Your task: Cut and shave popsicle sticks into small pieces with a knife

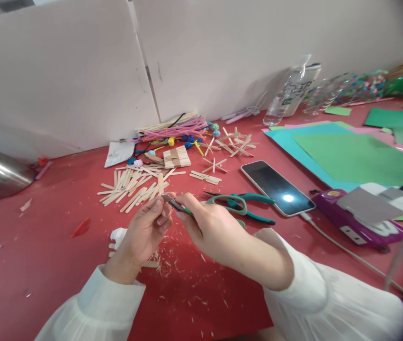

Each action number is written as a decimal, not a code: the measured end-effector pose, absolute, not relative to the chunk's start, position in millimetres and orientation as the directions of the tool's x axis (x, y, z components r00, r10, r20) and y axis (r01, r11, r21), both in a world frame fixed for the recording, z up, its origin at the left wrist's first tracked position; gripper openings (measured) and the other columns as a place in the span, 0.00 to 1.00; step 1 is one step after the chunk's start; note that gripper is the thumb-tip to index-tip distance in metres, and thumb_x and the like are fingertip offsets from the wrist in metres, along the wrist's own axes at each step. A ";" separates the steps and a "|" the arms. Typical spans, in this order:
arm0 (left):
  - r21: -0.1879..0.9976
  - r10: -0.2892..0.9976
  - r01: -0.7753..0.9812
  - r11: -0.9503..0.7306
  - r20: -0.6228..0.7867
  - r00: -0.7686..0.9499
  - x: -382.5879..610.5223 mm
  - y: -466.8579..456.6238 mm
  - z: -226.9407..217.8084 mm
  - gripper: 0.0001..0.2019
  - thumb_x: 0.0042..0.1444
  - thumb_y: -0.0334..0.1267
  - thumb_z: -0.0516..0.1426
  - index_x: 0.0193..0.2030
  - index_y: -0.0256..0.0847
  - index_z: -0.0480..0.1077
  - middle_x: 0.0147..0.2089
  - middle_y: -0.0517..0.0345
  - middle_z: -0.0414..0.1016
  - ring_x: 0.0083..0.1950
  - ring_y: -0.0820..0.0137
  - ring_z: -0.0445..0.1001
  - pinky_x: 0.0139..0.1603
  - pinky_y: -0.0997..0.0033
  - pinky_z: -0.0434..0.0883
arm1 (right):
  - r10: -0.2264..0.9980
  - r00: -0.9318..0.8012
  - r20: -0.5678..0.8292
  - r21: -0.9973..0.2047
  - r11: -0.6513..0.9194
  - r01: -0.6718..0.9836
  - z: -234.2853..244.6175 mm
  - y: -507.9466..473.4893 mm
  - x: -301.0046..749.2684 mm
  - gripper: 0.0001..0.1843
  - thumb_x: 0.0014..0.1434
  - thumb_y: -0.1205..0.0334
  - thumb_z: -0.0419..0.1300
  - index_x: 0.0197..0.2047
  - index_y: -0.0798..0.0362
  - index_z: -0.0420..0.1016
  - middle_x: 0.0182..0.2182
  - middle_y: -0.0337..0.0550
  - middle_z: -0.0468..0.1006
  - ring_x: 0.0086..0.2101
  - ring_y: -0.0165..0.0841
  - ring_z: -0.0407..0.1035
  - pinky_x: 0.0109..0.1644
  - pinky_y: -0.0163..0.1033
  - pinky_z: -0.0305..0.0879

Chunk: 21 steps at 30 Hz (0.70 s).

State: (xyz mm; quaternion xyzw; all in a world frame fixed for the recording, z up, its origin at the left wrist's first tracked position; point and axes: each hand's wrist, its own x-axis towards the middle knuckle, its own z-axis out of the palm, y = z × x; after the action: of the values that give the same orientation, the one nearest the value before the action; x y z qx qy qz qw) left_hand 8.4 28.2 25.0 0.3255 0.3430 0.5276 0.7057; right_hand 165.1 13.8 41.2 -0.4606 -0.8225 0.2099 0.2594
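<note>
My left hand (144, 232) is closed, pinching a wooden craft stick (160, 183) that points upward. In my right hand (215, 232) is a craft knife (176, 203) with a green and metal body, its tip meeting the stick near my left fingertips. Fine wood shavings (165, 265) lie scattered under both hands. Just behind them spreads a loose pile of craft sticks (139, 192). Scissors with grey-green handles (246, 207) and teal-handled pliers (260, 219) rest beyond my right hand, partly covered by it.
A phone (275, 187) on a cable and a purple power strip (357, 220) lie to the right, near coloured paper (350, 156). Crossed sticks (240, 144), pipe cleaners (176, 130) and a water bottle (284, 97) stand along the wall. A metal cup (0, 170) lies at far left.
</note>
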 end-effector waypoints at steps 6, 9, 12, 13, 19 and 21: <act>0.819 0.968 -0.522 0.240 -0.162 0.190 6.3 30.2 19.8 0.10 0.44 0.36 0.66 0.32 0.33 0.74 0.20 0.65 0.62 0.21 0.82 0.56 0.20 0.84 0.60 | 0.884 -0.414 0.218 -0.652 0.448 0.612 43.5 10.6 164.1 0.15 0.59 0.69 0.46 0.49 0.55 0.61 0.21 0.35 0.65 0.18 0.27 0.56 0.22 0.32 0.48; 0.811 0.968 -0.532 0.244 -0.173 0.180 5.4 31.1 18.6 0.09 0.41 0.35 0.67 0.28 0.33 0.74 0.20 0.64 0.63 0.22 0.82 0.58 0.22 0.85 0.62 | 0.914 -0.381 0.138 -0.795 0.332 0.508 43.9 9.8 161.7 0.10 0.57 0.71 0.48 0.42 0.52 0.61 0.17 0.29 0.56 0.16 0.25 0.52 0.20 0.30 0.48; 0.799 0.968 -0.547 0.248 -0.178 0.178 6.0 30.8 20.3 0.09 0.39 0.35 0.68 0.27 0.34 0.75 0.20 0.64 0.64 0.21 0.83 0.57 0.21 0.86 0.61 | 0.921 -0.387 0.037 -0.936 0.168 0.310 41.6 9.9 158.1 0.05 0.59 0.67 0.47 0.39 0.50 0.58 0.18 0.28 0.59 0.14 0.23 0.56 0.17 0.28 0.50; 0.797 0.968 -0.550 0.249 -0.181 0.175 6.4 30.6 21.2 0.10 0.39 0.35 0.68 0.28 0.35 0.75 0.20 0.64 0.64 0.21 0.83 0.57 0.20 0.86 0.61 | 0.915 -0.404 0.000 -0.968 0.102 0.230 40.5 10.0 156.9 0.04 0.60 0.64 0.46 0.40 0.49 0.58 0.20 0.29 0.61 0.13 0.23 0.58 0.16 0.28 0.51; 0.801 0.976 -0.558 0.217 -0.175 0.129 9.0 31.0 23.3 0.14 0.35 0.36 0.70 0.31 0.35 0.76 0.18 0.66 0.61 0.20 0.83 0.56 0.19 0.86 0.59 | 0.855 -0.510 -0.093 -0.993 -0.117 -0.016 39.1 11.4 154.4 0.06 0.62 0.57 0.44 0.40 0.48 0.54 0.22 0.30 0.65 0.12 0.26 0.62 0.13 0.29 0.55; 0.802 0.978 -0.560 0.210 -0.167 0.128 9.0 31.1 22.8 0.14 0.37 0.36 0.70 0.31 0.35 0.76 0.18 0.66 0.61 0.20 0.83 0.55 0.20 0.86 0.59 | 0.893 -0.450 -0.004 -0.993 0.048 0.105 40.6 10.9 156.1 0.05 0.61 0.59 0.44 0.40 0.49 0.55 0.21 0.31 0.64 0.13 0.25 0.61 0.16 0.30 0.55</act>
State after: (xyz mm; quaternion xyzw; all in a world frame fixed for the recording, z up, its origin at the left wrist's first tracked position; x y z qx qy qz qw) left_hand 9.0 31.1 22.8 0.2932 0.3562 0.5559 0.6915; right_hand 156.1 10.9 40.6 -0.3928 -0.6350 0.5672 0.3475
